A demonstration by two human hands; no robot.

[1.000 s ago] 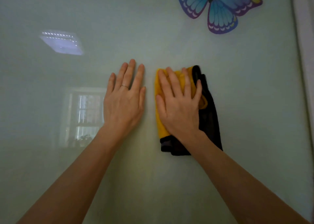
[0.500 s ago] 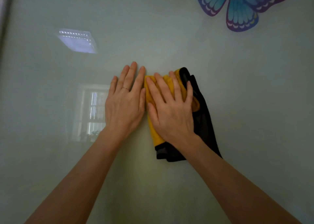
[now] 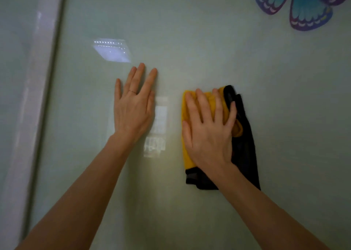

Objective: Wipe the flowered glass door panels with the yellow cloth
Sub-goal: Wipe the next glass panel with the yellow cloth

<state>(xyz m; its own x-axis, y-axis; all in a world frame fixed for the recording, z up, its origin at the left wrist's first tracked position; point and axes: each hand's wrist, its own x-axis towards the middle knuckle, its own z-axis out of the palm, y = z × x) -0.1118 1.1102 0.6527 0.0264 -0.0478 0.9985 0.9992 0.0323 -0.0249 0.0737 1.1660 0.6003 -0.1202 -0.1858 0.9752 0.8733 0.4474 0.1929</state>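
A pale green frosted glass door panel fills the view. My right hand lies flat, fingers straight and spread, pressing a folded yellow cloth with a black side against the glass. The cloth's black part hangs out to the right and below the hand. My left hand rests flat on the bare glass to the left of the cloth, fingers straight, a ring on one finger. A gap of glass separates the two hands.
A blue and purple butterfly decal sits at the top right of the panel. A pale vertical door frame strip runs down the left side. Reflections of a ceiling light and a window show on the glass.
My right hand slid the cloth left until it touched my left hand, then back right, leaving a gap. The view has shifted left, bringing the frame strip into sight.
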